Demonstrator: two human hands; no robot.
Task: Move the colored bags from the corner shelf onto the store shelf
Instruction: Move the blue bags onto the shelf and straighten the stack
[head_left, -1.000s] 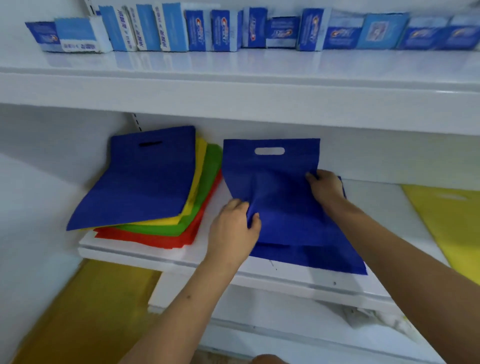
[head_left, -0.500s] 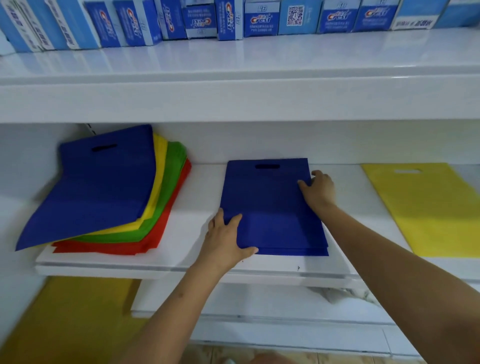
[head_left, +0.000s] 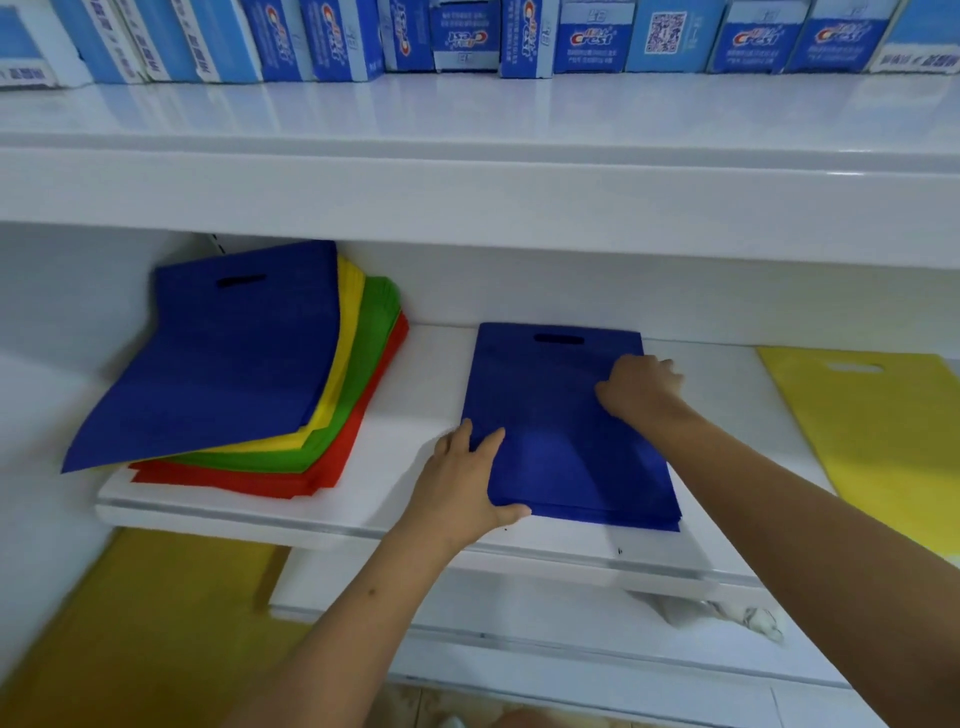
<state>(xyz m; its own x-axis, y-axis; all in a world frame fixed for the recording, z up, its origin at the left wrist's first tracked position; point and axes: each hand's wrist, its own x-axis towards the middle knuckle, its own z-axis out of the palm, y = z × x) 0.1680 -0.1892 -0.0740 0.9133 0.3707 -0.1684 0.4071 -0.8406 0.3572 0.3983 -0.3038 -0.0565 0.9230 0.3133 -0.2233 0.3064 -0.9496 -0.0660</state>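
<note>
Both hands had lowered the blue bag (head_left: 566, 431) flat onto the store shelf (head_left: 415, 395); left hand (head_left: 462, 488) rested flat against its edge, right hand's (head_left: 641, 387) fingers curled, pressing. Placement looked finished; next, another from the corner stack (head_left: 249, 374).

Matt, cloth-like blue bag (head_left: 561, 415) and stacked bags (head_left: 358, 395); glossy, smooth white shelf (head_left: 415, 374); printed cardboard toothpaste boxes (head_left: 592, 36) with slight sheen.

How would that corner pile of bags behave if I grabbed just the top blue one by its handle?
Probably floppy: the top blue bag already sags over the front edge of the corner shelf. It looks thin and flat, so likely very light. The yellow bag beneath sits fanned out and loose, so it might drag along or slide on the glossy surface.
</note>
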